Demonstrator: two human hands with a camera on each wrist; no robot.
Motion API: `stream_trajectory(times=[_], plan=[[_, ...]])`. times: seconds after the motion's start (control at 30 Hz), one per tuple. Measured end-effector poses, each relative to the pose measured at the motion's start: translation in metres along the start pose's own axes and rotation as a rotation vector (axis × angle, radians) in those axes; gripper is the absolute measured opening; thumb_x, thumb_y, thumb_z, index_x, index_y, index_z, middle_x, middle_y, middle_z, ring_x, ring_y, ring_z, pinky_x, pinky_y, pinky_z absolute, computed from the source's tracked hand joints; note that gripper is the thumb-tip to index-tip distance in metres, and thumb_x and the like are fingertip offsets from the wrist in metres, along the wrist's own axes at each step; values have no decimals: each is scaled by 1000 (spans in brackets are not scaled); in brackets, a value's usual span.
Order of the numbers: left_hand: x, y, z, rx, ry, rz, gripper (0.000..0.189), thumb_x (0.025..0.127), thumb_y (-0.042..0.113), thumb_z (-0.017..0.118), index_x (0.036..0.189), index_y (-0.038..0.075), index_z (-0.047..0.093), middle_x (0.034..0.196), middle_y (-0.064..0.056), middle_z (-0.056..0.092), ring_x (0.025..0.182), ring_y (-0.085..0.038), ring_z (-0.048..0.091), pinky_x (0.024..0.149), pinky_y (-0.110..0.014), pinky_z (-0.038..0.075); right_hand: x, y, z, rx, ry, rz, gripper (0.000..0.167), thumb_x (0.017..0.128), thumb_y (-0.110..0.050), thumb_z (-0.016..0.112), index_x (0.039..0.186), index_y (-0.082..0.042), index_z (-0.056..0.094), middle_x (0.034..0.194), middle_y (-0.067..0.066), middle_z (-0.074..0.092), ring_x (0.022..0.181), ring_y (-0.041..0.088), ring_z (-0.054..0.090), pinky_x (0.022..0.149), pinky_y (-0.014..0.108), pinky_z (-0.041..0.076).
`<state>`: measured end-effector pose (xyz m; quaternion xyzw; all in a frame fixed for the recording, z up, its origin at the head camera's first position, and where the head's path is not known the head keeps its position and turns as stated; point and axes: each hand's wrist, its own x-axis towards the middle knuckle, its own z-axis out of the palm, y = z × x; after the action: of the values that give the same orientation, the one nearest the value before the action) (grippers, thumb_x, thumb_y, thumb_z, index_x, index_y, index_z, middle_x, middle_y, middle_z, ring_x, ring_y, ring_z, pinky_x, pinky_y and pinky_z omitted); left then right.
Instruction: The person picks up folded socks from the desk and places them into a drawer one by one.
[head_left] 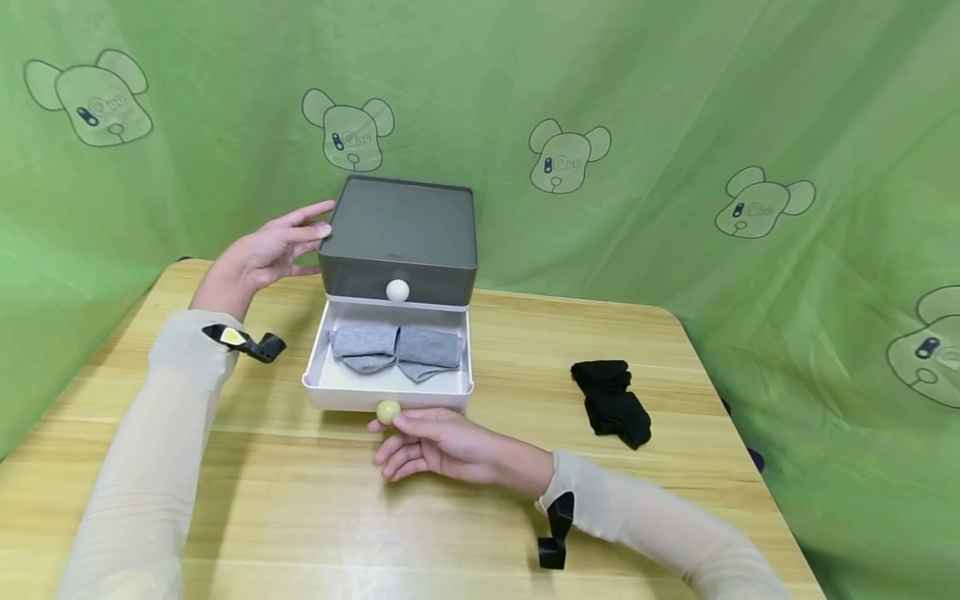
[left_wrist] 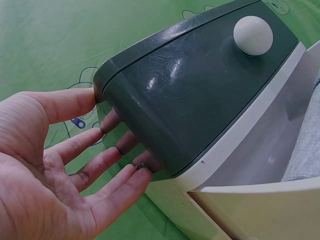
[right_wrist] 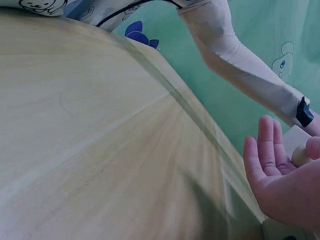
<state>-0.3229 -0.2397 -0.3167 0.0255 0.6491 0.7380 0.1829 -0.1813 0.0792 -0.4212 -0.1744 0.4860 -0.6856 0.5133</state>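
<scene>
A two-drawer box with a dark grey upper part (head_left: 402, 221) and a white knob (head_left: 397, 290) stands on the table. Its lower white drawer (head_left: 318, 367) is pulled out, with two folded grey socks (head_left: 365, 341) lying side by side inside. My left hand (head_left: 273, 250) touches the box's left side; in the left wrist view its fingertips (left_wrist: 142, 172) rest against the dark wall, fingers extended. At the drawer's front, my right hand (head_left: 446, 448) pinches the pale yellow knob (head_left: 387, 412) between thumb and index finger. The other fingers of that hand are loosely bent below it.
A pair of black socks (head_left: 611, 404) lies on the wooden table (head_left: 525, 350) to the right of the box. A green curtain (head_left: 480, 75) with mouse-head prints hangs behind and beside the table. Both forearms wear light sleeves with black wrist mounts.
</scene>
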Motion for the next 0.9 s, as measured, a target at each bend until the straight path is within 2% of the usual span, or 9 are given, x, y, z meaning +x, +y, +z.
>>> stream_trajectory(times=[0.2,0.53,0.77,0.9], plan=[[-1,1,-1,8,-2,5,70,105,18,54,164,32,18,174,-4,6,159,-29,10,128,-62,11,-1,-7,2,-41,59,-20,51,111,-20,40,148,15,35,97,0,76,87,12,73,88,28,61],[-2,-1,-1,8,13,2,71,104,19,56,163,33,19,171,-6,15,155,-26,20,128,-61,13,10,-14,-7,-80,133,-54,48,111,-16,40,145,17,38,93,-1,75,83,10,71,86,26,61],[-2,-1,1,18,7,1,71,105,19,55,164,32,18,172,-6,13,157,-28,17,128,-61,14,20,-20,-14,-106,189,-82,46,110,-14,43,142,18,42,91,0,75,79,9,70,82,25,62],[-2,0,2,13,3,2,72,104,20,57,163,33,18,172,-6,14,158,-28,15,128,-61,13,26,-25,-20,-94,208,-90,47,109,-13,43,143,20,38,88,0,75,77,9,71,80,25,62]])
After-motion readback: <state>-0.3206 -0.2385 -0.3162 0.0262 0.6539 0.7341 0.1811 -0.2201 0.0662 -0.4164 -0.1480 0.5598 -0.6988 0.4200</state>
